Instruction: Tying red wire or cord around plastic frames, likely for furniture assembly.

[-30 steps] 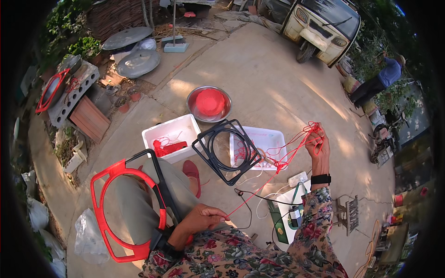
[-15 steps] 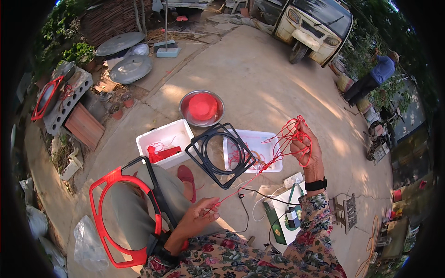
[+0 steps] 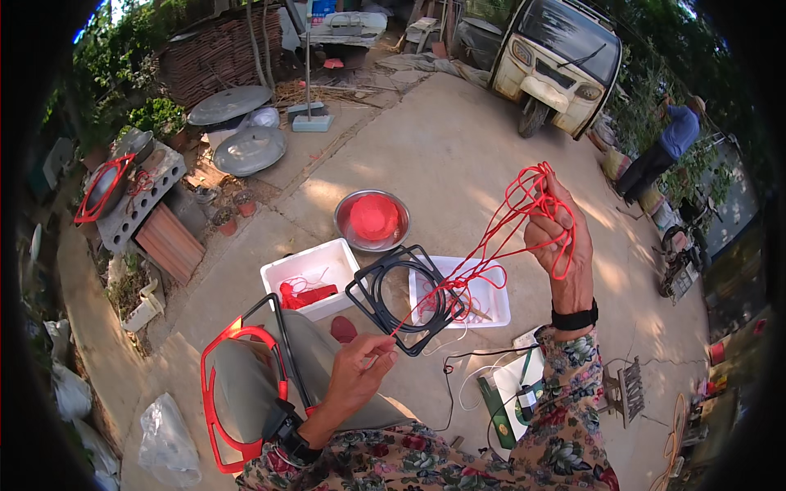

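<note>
While my right hand (image 3: 557, 237) is raised to the far right, its fingers are closed around a bundle of red cord (image 3: 524, 204) looped several times over them. From that bundle the strands run down and left, taut, to my left hand (image 3: 360, 372), which pinches the cord's end between thumb and fingertips, near me at the middle of the scene.

The strands cross over a black square frame (image 3: 401, 299) with a ring inside it; the frame sits tilted, leaning over the gap between two white tubs. The left tub (image 3: 307, 282) holds more red cord. The right tub (image 3: 458, 290) lies partly behind the frame and the strands. Just beyond both tubs stands a metal bowl (image 3: 372, 221) with something red in it.

On my left knee rests a red and black frame (image 3: 237, 385) of the same kind. Near right, on the concrete, lies a white board (image 3: 520, 385) with wires and small tools. Far right stands a three-wheeled vehicle (image 3: 557, 65); a person in blue (image 3: 667, 147) bends over beside it, well apart from me.
</note>
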The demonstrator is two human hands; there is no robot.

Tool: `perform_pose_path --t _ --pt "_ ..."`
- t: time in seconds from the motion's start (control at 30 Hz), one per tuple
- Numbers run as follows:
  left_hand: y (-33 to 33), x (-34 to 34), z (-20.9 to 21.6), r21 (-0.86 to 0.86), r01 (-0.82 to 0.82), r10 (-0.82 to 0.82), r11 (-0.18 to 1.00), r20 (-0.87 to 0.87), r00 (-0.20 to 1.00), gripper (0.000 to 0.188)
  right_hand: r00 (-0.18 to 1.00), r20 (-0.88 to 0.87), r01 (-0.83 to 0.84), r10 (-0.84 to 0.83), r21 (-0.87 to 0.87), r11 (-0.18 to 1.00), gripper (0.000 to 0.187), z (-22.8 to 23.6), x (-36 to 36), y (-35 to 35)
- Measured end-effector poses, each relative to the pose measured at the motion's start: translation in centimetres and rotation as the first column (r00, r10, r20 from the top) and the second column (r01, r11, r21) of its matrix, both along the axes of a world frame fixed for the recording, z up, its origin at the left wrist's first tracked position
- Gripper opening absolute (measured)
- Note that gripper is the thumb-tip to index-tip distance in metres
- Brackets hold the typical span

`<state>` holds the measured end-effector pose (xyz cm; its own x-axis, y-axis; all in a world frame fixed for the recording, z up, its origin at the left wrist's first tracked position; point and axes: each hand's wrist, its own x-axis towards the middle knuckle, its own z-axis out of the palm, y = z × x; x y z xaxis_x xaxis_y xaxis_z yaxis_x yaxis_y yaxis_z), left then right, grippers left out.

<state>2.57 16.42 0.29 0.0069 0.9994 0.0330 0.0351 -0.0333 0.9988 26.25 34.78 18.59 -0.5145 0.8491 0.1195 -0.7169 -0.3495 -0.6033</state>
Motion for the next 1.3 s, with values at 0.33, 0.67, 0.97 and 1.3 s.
perform_pose_path --t 0.33,0.67,0.97,1.3 --pt "2.2 -1.1 2.0 -0.014 0.045 -0.045 0.999 0.035 0.998 0.019 0.978 -0.146 0.157 -0.152 0.025 0.987 0.025 0.7 2.8 1.1" --pt "4.6 -0.5 4.4 -0.037 0.094 -0.089 0.995 0.112 0.990 0.023 0.979 -0.179 0.101 -0.094 0.035 0.994 0.025 2.1 1.8 0.6" --pt "6.3 2.1 7.5 0.115 0.125 -0.156 0.985 0.318 0.935 0.029 0.983 -0.166 0.080 -0.076 0.016 0.997 0.018 0.5 1.0 1.0" --pt "7.8 3.9 8.4 0.078 0.029 -0.047 0.997 0.238 0.970 0.021 0.972 -0.179 0.150 -0.150 -0.013 0.989 0.016 -1.2 1.8 2.1"
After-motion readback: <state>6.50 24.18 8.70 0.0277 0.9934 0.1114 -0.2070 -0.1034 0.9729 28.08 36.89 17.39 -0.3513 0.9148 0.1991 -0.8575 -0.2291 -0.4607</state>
